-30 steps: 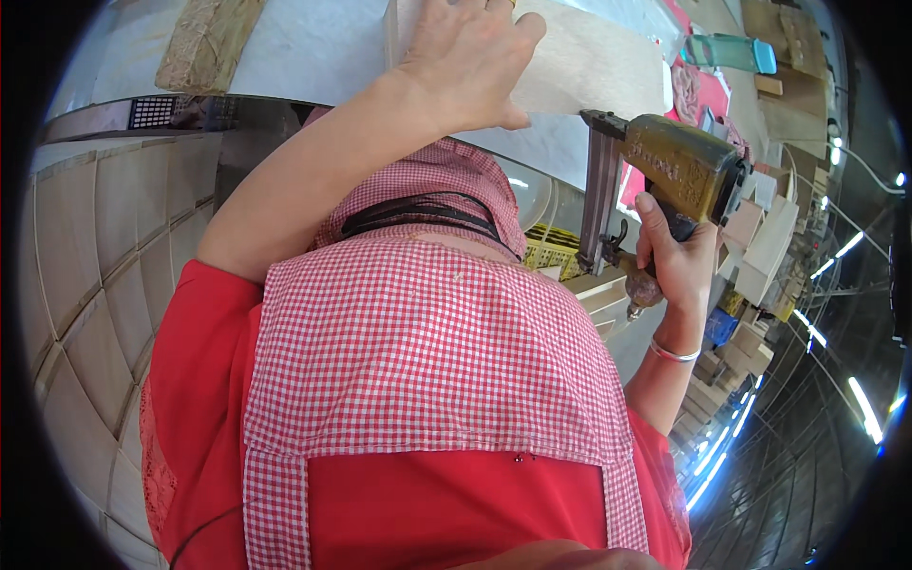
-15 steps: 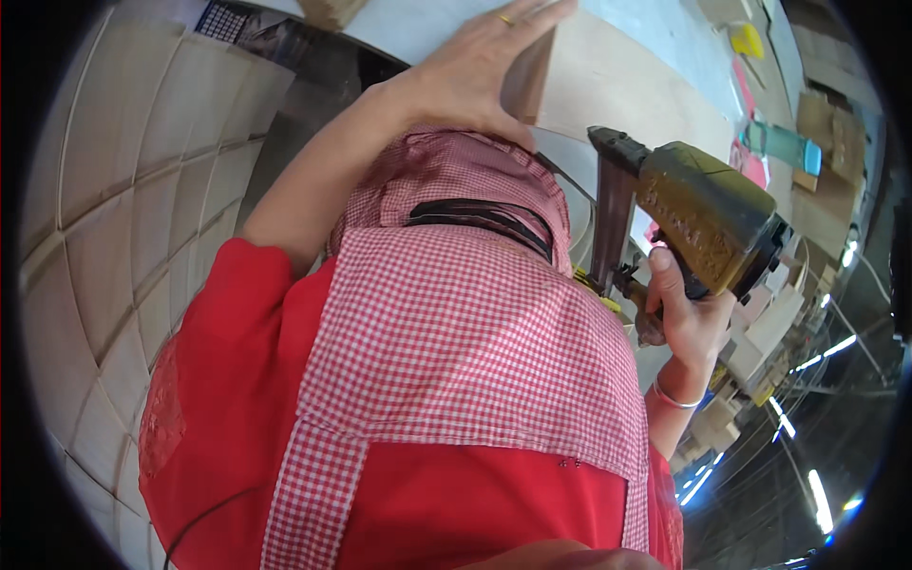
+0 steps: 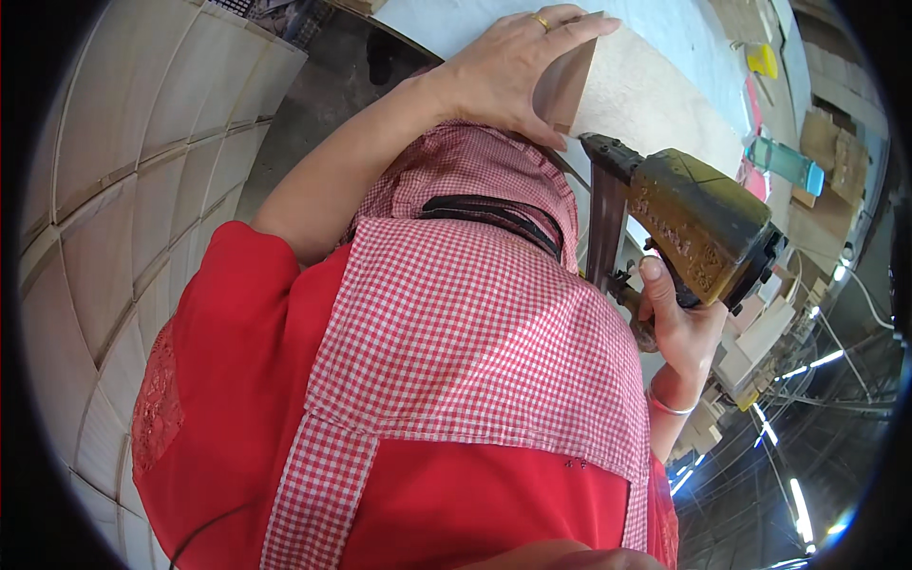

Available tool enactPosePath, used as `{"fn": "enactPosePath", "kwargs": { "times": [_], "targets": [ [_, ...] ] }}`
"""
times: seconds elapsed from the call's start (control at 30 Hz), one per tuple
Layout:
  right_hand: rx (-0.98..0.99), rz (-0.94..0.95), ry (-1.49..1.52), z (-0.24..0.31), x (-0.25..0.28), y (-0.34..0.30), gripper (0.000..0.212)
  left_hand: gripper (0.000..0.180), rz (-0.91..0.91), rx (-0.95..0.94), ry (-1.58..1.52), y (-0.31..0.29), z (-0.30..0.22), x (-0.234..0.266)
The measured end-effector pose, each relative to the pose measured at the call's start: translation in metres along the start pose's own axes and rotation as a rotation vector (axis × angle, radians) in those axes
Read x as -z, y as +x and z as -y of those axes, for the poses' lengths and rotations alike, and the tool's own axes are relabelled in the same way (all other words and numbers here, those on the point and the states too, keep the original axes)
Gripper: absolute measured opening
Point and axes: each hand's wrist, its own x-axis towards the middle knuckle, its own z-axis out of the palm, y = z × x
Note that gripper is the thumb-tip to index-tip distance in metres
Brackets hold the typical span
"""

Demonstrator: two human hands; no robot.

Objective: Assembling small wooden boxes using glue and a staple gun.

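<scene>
My left hand (image 3: 518, 71) is spread across the left end of a light wooden box (image 3: 655, 100), its thumb at the near corner and its fingers at the far one. That end shows a darker, shaded face. In my right hand (image 3: 684, 328) is a worn yellow-brown and black nail gun (image 3: 703, 218), with my fingers around its handle and the thumb up along the near side. The gun's nose points left and sits at the box's near edge, close to my left thumb. I cannot tell whether it touches the wood.
The box lies on a pale worktable (image 3: 456, 24). Farther right are a yellow object (image 3: 761, 61), a teal bottle-like container (image 3: 784, 161) and pieces of board (image 3: 836, 152). Tall stacks of wooden panels (image 3: 123, 171) stand at my left.
My left hand and the end of the box have shifted right. The nail gun has moved slightly left, so its nose is now nearer the box's corner and my left thumb.
</scene>
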Motion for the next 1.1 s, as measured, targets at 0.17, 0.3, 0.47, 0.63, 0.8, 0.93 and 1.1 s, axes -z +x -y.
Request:
{"fn": "enactPosePath", "kwargs": {
  "times": [0.17, 0.3, 0.47, 0.63, 0.8, 0.93, 1.1],
  "targets": [
    [-0.041, -0.014, -0.013, 0.007, -0.001, -0.002, 0.033, 0.105, -0.276, -0.097, 0.082, -0.008, 0.003, -0.021],
    [0.078, -0.015, -0.056, 0.003, 0.002, 0.002, 0.033, 0.111, -0.2, -0.059, 0.089, -0.011, 0.003, -0.02],
    [0.083, -0.052, -0.043, 0.025, 0.0, 0.019, 0.031, 0.144, -0.213, -0.032, 0.091, -0.019, 0.007, -0.027],
    [0.136, -0.002, -0.046, 0.032, -0.003, 0.043, 0.029, 0.142, -0.197, -0.006, 0.079, -0.022, 0.006, -0.024],
    [0.014, 0.097, -0.017, 0.046, -0.003, 0.052, 0.039, 0.141, -0.224, -0.052, 0.119, -0.024, 0.009, -0.023],
    [0.005, 0.099, -0.05, 0.049, -0.006, 0.053, 0.035, 0.141, -0.223, -0.061, 0.142, -0.025, 0.009, -0.02],
    [0.071, 0.078, -0.159, 0.048, -0.006, 0.053, 0.03, 0.141, -0.188, -0.015, 0.104, -0.028, 0.007, -0.019]
  ]
}}
